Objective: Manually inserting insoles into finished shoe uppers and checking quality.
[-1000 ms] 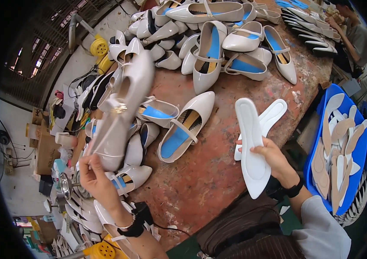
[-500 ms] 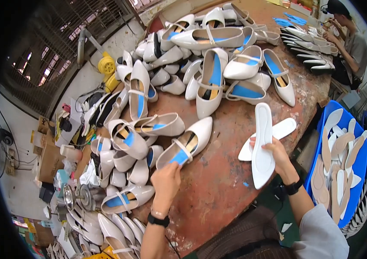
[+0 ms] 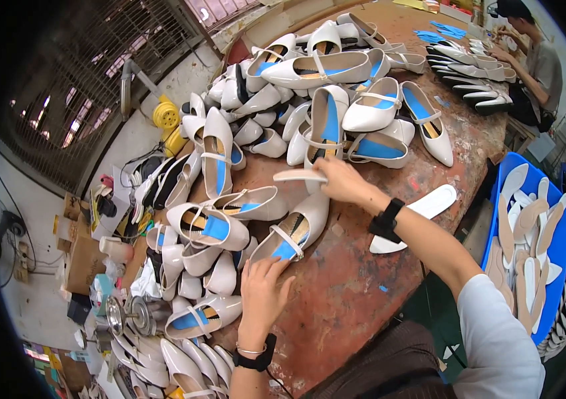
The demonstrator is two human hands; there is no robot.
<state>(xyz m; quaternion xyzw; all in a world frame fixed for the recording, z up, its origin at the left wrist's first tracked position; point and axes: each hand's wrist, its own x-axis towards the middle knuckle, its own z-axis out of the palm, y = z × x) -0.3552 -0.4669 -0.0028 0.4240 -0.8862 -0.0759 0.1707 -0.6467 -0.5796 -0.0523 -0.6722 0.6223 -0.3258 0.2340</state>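
My right hand grips a white insole, seen nearly edge-on, over the toe end of a pale, glossy, pointed shoe. The shoe has a strap across its opening and a blue patch at the heel inside. By that shoe's heel is my left hand, its thumb held away from the fingers and nothing in its grasp. Whether the fingertips touch the heel is hard to make out. Another white insole lies on the worn red table, partly covered by my right forearm.
Similar shoes are heaped at the back and left of the table. A blue bin of white and beige insoles stands at the right. Past the far right corner, another person works beside a row of shoes.
My right hand has lifted one insole off the other and carried it left, over the shoe. My left hand has let go of the shoe's heel and drawn slightly nearer to me.
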